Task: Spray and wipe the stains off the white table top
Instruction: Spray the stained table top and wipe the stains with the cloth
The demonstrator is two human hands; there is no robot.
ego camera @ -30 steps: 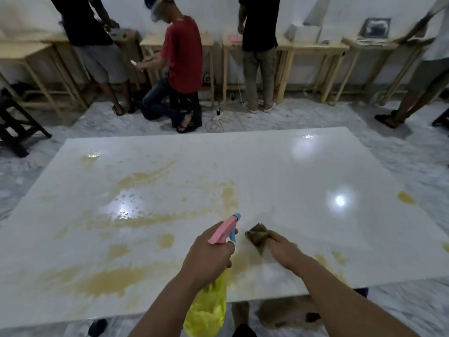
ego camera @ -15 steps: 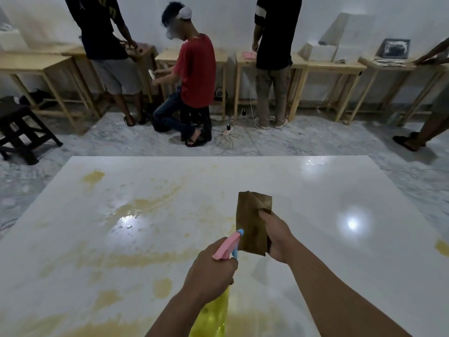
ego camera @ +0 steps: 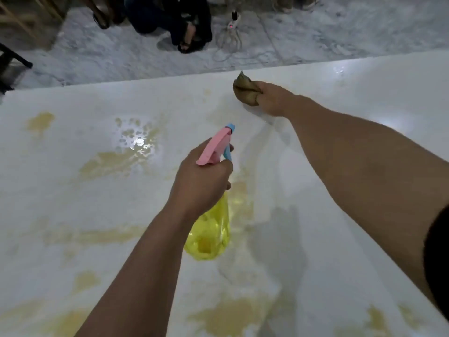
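Right hand reaches far, arm outstretched, pressing a bunched cloth on the stained bench; left hand grips the bottle, nozzle pointing far.

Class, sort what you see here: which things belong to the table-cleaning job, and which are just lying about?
Part of the job:
- spray bottle, held in the left hand
- brown cloth, gripped by the right hand
- yellow stains
- white table top

Just lying about:
- power strip and its cable on the floor
- wooden bench legs
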